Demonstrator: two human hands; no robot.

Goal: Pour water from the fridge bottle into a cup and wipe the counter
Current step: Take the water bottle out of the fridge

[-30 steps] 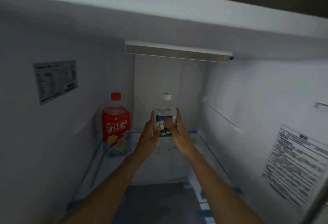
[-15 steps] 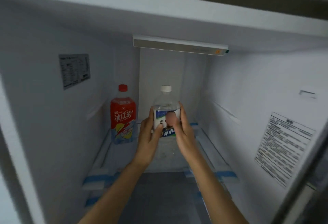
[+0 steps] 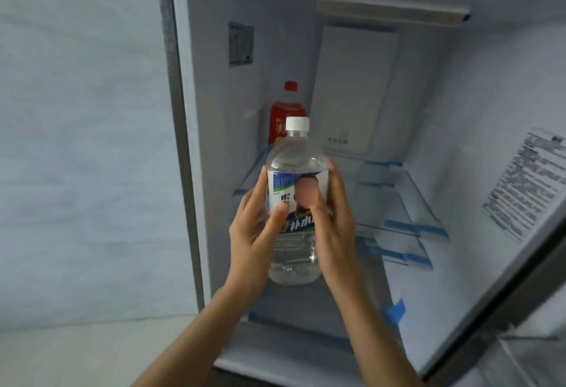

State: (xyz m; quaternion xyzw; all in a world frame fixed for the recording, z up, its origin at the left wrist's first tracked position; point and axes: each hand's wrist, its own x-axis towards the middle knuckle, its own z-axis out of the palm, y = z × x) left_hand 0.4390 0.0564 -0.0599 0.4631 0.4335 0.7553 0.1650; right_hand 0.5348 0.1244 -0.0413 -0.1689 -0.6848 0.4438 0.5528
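Note:
A clear water bottle (image 3: 294, 251) with a white cap and a blue-and-white label is upright in the air, in front of the open fridge. My left hand (image 3: 254, 227) grips its left side, thumb across the label. On the other side my right hand (image 3: 333, 218) grips it, fingers behind and thumb on the label. No cup or counter is in view.
A red drink bottle (image 3: 283, 114) with a red cap stands at the back left of the glass shelf (image 3: 407, 202). The fridge's left wall edge (image 3: 183, 172) is close to my left arm. The fridge door (image 3: 520, 248) hangs open at right.
Both hands have lifted the water bottle off the shelf and drawn it out towards me. The view has pulled back and turned left, so the fridge's outer side now shows.

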